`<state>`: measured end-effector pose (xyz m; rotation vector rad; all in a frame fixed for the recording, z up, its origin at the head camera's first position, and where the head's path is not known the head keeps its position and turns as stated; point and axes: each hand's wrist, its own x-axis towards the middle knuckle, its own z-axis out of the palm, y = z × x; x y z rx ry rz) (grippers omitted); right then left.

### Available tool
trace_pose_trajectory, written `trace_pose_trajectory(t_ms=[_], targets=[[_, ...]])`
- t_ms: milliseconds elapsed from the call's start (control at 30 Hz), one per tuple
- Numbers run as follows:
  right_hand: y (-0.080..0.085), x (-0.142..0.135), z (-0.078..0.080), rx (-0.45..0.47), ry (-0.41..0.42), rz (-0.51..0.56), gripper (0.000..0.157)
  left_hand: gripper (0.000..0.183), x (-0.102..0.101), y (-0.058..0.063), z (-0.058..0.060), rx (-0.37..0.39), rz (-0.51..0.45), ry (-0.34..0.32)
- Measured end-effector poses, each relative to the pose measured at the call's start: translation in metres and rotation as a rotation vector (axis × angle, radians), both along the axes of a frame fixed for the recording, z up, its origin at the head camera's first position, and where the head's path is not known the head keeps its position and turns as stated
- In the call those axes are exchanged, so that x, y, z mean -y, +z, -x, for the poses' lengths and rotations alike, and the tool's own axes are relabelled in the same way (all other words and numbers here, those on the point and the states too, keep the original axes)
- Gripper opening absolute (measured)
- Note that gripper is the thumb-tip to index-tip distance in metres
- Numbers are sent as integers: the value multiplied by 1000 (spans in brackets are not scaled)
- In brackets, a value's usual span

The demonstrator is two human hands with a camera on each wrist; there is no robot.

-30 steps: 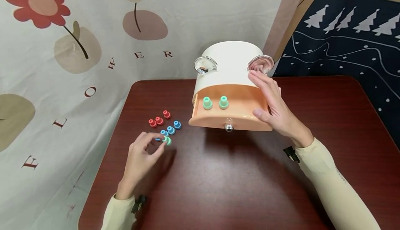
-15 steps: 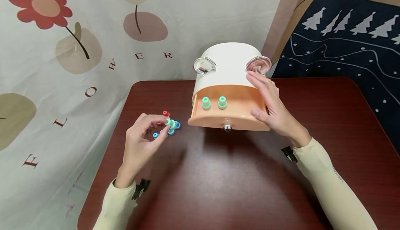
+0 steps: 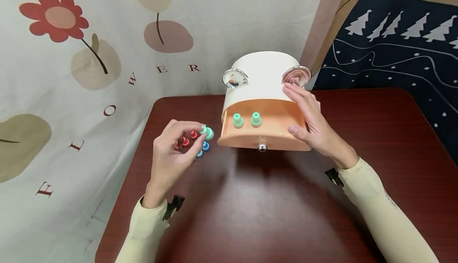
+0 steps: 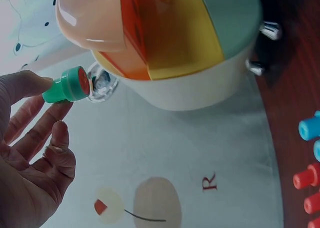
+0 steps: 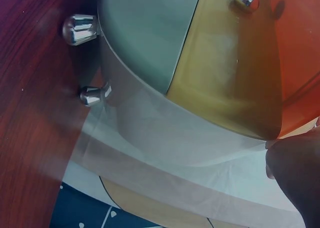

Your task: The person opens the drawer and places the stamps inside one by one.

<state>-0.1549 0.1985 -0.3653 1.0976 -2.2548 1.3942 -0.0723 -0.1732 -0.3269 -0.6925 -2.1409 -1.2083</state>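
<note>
My left hand (image 3: 171, 153) pinches a green toy stamp (image 3: 209, 133) between thumb and fingers, raised just left of the drawer. In the left wrist view the stamp (image 4: 69, 85) lies sideways, its round red face pointing away from the hand. A white rounded cabinet (image 3: 266, 70) with silver ear-like rings has its peach drawer (image 3: 279, 124) pulled out. Inside, at the drawer's left, stand two green stamps (image 3: 256, 120). Along the cabinet's right side rests my right hand (image 3: 315, 126), fingers extended on the white shell, thumb on the drawer's right edge.
Beneath my left hand, red stamps (image 3: 193, 134) and blue stamps (image 3: 205, 146) stand on the dark red table (image 3: 272, 211), partly hidden. A silver knob (image 3: 262, 147) sticks out from the drawer front. A printed curtain (image 3: 222, 24) hangs behind the table.
My left hand has lifted the green stamp from beside the blue ones and carried it up and right, closer to the drawer. The right hand has stayed on the cabinet.
</note>
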Motion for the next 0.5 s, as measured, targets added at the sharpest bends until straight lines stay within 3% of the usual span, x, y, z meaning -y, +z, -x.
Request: trace_pose_trajectory(t_ms=[267, 500], targets=[[-1, -3, -2, 9, -4, -5, 81, 23, -21, 10, 12, -21, 6, -35], [1, -1, -2, 19, 14, 2, 81, 17, -35, 10, 22, 4, -12, -88]])
